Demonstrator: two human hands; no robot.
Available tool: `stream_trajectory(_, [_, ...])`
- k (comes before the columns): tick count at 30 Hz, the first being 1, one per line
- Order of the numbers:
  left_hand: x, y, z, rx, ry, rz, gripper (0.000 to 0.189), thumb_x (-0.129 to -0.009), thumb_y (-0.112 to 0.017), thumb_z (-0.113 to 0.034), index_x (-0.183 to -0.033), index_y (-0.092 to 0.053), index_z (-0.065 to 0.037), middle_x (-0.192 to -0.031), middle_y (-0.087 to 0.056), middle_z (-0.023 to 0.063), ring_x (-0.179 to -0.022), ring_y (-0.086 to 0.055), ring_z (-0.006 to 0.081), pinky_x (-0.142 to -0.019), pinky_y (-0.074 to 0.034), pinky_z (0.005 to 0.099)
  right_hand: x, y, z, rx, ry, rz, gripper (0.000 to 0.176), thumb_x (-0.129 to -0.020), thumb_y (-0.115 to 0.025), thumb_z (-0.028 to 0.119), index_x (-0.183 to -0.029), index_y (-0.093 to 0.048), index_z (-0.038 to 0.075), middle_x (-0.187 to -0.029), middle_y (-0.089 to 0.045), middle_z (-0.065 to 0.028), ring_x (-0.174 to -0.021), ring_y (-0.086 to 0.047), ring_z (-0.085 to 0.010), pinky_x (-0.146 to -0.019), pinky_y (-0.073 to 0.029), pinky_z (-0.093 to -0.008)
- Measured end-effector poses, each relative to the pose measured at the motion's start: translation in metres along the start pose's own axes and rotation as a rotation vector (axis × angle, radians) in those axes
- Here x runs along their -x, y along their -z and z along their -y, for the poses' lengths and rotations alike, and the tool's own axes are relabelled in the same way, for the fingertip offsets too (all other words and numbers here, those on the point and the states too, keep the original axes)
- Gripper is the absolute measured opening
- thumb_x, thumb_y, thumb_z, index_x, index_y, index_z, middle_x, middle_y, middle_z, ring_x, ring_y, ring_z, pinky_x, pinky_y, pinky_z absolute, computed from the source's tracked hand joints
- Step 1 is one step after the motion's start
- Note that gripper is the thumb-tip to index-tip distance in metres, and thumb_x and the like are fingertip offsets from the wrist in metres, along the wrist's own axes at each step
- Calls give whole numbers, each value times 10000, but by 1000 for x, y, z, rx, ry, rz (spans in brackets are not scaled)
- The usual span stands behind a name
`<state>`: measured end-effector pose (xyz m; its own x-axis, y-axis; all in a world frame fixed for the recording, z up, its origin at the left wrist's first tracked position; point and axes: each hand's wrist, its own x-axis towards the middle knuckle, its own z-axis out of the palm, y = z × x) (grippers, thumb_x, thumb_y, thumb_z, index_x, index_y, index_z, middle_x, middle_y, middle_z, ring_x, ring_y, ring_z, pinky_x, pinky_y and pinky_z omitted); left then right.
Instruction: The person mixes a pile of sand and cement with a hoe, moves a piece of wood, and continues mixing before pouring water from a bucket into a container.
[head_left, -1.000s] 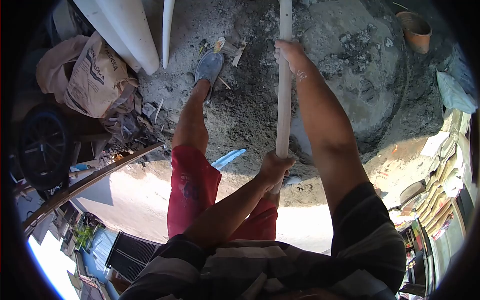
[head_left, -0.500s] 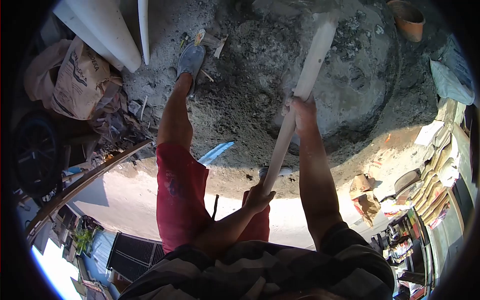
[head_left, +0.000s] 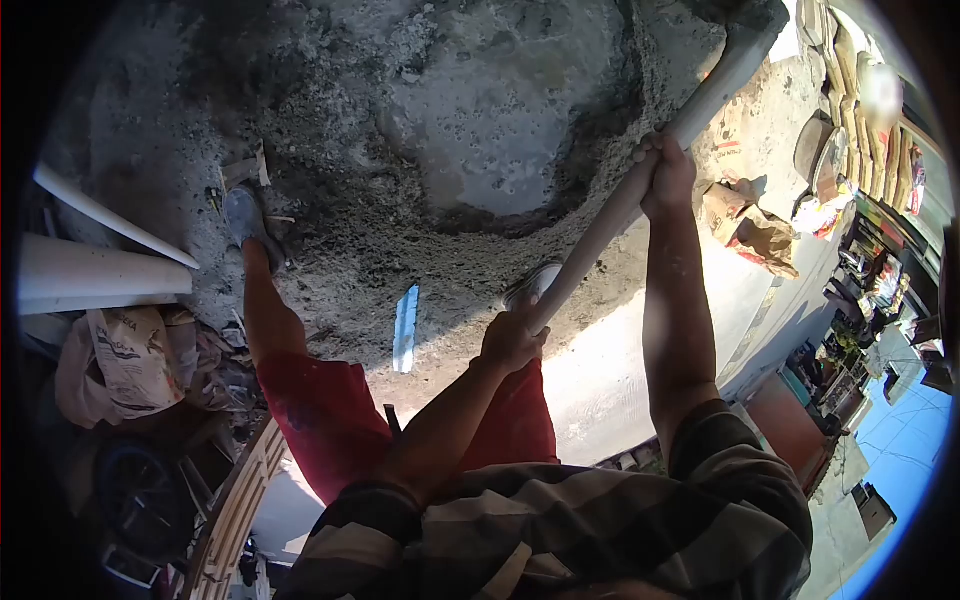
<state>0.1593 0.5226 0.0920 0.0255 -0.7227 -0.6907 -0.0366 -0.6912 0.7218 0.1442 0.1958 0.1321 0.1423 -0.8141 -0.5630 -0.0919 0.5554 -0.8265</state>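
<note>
My left hand (head_left: 514, 340) is closed round the lower end of a long wooden tool handle (head_left: 608, 217), close in front of my red shorts. Further up the same handle, my right hand (head_left: 668, 172) grips it with the arm stretched out. The handle slants up to the right, and its far end lies at the top edge of the view, where the tool's head does not show clearly. Beyond my hands lies a grey wet cement mix (head_left: 490, 130) pooled inside a ring of damp sand and gravel (head_left: 345, 300).
My feet stand at the ring's near side. A blue strip (head_left: 405, 330) lies on the ground between them. White pipes (head_left: 100, 272) and a cement sack (head_left: 130, 355) are at the left, near a dark wheel (head_left: 145, 495). Crumpled paper bags (head_left: 750, 230) lie at the right.
The handle has swung right and tilted further over, both hands still on it. My view has turned right, so the cement pool now sits further left.
</note>
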Motion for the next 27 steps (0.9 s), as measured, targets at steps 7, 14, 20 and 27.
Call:
stream_trajectory(7, [-51,-19,-50,-74,85,125,375,-753,-695,-274,-1016,-611,-20,-925,-664,198,-895,-647,347,-767,-502,418,-117,90,-90,114,-289,-218,124,-813,-571,145,-823,-548,23,-661,-529,-71,-546,-527,-194,-522,-472,-334])
stream_trajectory(14, [-31,14,-23,124,407,137,283,-742,-693,-177,-917,-604,27,-688,-624,105,-606,-631,177,-553,-493,334,-103,74,-177,185,-397,-304,183,-783,-615,153,-844,-559,-10,-676,-541,-79,-543,-537,-201,-506,-462,-359])
stream_trajectory(20, [-16,55,6,80,374,165,291,-747,-682,-152,-951,-598,36,-689,-615,97,-571,-607,171,-537,-483,332,-84,31,-178,152,-335,-297,139,-769,-608,100,-805,-540,-16,-665,-532,-70,-513,-536,-189,-483,-465,-332])
stream_trajectory(27, [26,86,106,68,316,188,269,-738,-693,-155,-935,-590,-2,-685,-588,59,-615,-584,151,-579,-472,324,-21,-20,-213,138,-222,-358,273,-753,-599,66,-964,-449,-24,-710,-537,-79,-541,-566,-166,-456,-462,-309])
